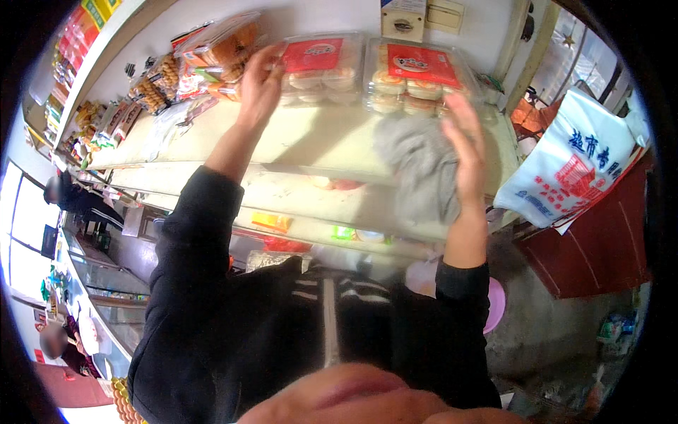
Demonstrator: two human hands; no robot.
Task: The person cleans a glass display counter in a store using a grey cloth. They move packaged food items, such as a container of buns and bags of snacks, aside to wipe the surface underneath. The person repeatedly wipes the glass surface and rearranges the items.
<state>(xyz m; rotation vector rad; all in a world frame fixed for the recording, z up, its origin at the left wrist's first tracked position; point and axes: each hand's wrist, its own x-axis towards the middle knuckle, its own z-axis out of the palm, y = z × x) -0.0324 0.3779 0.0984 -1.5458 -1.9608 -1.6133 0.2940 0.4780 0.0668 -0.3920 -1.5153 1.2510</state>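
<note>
On the upper cream shelf (296, 138), two clear plastic boxes of round pastries stand side by side against the wall. Blurred by motion, my left hand (262, 79) is at the left edge of the left pastry box (323, 79); I cannot tell whether it grips it. My right hand (466, 143) holds a crumpled grey cloth (421, 164) that hangs over the shelf's front edge. Its raised fingertips are close to the lower right corner of the right pastry box (416, 85). Both boxes carry red labels with writing.
Stacked clear boxes of brown baked goods (222, 45) and bagged snacks (153, 79) stand left of my left hand. A white plastic bag (574, 159) with printing is at right. Lower shelves hold a yellow packet (271, 221). Two people are at far left, beside a glass counter (100, 265).
</note>
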